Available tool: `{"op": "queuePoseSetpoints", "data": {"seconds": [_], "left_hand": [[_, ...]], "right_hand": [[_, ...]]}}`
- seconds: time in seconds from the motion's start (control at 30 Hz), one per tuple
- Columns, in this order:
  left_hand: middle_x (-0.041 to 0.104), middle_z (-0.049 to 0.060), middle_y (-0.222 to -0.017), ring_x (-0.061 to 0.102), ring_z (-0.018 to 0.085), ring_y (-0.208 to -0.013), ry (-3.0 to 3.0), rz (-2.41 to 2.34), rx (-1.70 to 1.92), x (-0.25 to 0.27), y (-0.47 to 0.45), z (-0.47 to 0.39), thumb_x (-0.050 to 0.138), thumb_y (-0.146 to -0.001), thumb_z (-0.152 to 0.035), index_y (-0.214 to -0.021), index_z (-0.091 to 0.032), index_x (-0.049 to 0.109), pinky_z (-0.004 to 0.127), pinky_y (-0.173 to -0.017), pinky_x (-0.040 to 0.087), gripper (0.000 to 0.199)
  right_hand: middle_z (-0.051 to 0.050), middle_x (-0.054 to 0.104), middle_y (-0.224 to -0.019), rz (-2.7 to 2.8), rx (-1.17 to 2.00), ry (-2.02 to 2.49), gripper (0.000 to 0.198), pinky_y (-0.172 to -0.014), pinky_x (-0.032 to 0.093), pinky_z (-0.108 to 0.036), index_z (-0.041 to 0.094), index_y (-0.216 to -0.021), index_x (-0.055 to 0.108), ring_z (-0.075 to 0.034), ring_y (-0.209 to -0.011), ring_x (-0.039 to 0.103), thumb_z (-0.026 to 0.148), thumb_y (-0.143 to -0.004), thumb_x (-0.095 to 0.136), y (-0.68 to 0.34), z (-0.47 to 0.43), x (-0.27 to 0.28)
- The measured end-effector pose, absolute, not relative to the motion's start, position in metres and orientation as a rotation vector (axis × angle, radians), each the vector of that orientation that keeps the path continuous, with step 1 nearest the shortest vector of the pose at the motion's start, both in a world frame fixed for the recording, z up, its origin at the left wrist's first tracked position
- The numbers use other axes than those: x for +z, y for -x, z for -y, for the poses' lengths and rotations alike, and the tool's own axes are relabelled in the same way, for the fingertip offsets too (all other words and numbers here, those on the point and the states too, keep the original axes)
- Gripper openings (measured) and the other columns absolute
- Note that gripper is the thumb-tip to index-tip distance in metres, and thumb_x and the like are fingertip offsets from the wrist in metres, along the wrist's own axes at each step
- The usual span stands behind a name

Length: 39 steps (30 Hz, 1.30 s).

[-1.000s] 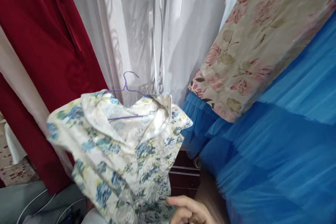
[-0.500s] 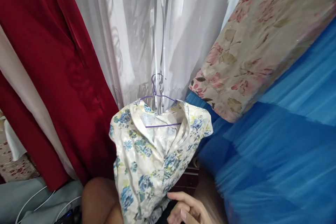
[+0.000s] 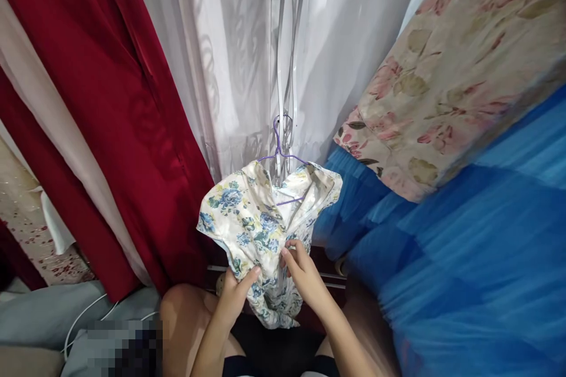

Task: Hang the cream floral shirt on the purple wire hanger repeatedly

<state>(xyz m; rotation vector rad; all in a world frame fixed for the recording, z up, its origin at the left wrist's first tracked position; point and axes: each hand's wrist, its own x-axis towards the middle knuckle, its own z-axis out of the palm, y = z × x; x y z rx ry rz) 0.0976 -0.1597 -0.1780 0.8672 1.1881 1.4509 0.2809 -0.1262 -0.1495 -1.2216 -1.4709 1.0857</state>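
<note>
A white short-sleeved blouse (image 3: 252,212) with blue and yellow-green flowers hangs on a purple wire hanger (image 3: 279,144). Its hem is bunched above my lap. My left hand (image 3: 236,294) is closed on the blouse's side edge, thumb on the front and the other fingers behind the cloth. At the front opening, just under the V of the neckline, the fingers of my right hand (image 3: 300,268) are pinched on the fabric. Whether a button lies between them is too small to tell.
The hanger's hook meets hanging white straps (image 3: 283,70) before a white curtain (image 3: 239,41). Dark red cloth (image 3: 145,129) hangs at left, beige floral cloth (image 3: 424,106) and blue tulle (image 3: 464,259) at right. A white cable (image 3: 82,315) lies on grey cushions at lower left.
My left hand has come into view and taken the blouse's side. My right hand has moved up to the front opening. The blouse is now turned and gathered at its lower part.
</note>
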Motion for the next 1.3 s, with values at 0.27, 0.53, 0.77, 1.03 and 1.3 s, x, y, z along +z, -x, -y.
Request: {"op": "queuePoseSetpoints", "data": {"seconds": [0.27,0.53,0.77,1.03,1.3], "left_hand": [[0.063,0.013,-0.123,0.059,0.029,-0.119,-0.987,-1.4,1.765,-0.192,-0.096,0.155,0.069,-0.081,-0.039,-0.124,-0.02,0.056,0.039,-0.1,0.047,0.048],[0.063,0.008,-0.111,0.06,0.023,-0.106,-1.667,-1.33,1.598,-0.181,-0.147,0.157,0.054,-0.089,-0.021,-0.114,-0.023,0.057,0.034,-0.092,0.047,0.025],[0.059,0.003,-0.075,0.056,0.019,-0.074,-1.711,-1.285,1.438,-0.172,-0.161,0.149,0.05,-0.089,-0.021,-0.077,-0.02,0.053,0.028,-0.071,0.043,0.012],[0.052,0.001,-0.068,0.051,0.016,-0.068,-1.696,-1.255,1.38,-0.186,-0.15,0.137,0.057,-0.086,-0.029,-0.067,-0.019,0.051,0.025,-0.065,0.04,0.022],[0.069,0.008,-0.093,0.064,0.022,-0.09,-1.664,-1.234,1.648,-0.163,-0.138,0.121,0.059,-0.088,-0.028,-0.092,-0.019,0.071,0.032,-0.083,0.049,0.016]], "right_hand": [[0.006,0.043,-0.049,1.31,1.158,1.1,0.036,-0.05,0.029,-0.026,0.023,-0.072,0.044,-0.012,-0.046,0.037,0.053,-0.09,0.052,-0.263,0.128,-0.148],[0.004,0.05,-0.044,1.234,1.361,1.08,0.037,-0.047,0.025,-0.024,0.02,-0.068,0.049,-0.009,-0.04,0.036,0.049,-0.084,0.064,-0.269,0.159,-0.135],[0.005,0.047,-0.042,1.14,1.397,1.023,0.035,-0.044,0.018,-0.023,0.018,-0.064,0.052,-0.006,-0.038,0.027,0.044,-0.08,0.068,-0.273,0.141,-0.098],[0.007,0.034,-0.041,1.167,1.113,0.779,0.04,-0.041,0.014,-0.024,0.019,-0.049,0.044,-0.005,-0.039,0.022,0.034,-0.074,0.072,-0.273,0.065,0.009],[0.007,0.043,-0.043,1.2,1.001,0.865,0.027,-0.041,0.019,-0.022,0.018,-0.069,0.056,-0.006,-0.038,0.029,0.039,-0.078,0.069,-0.262,0.079,0.001]]}}
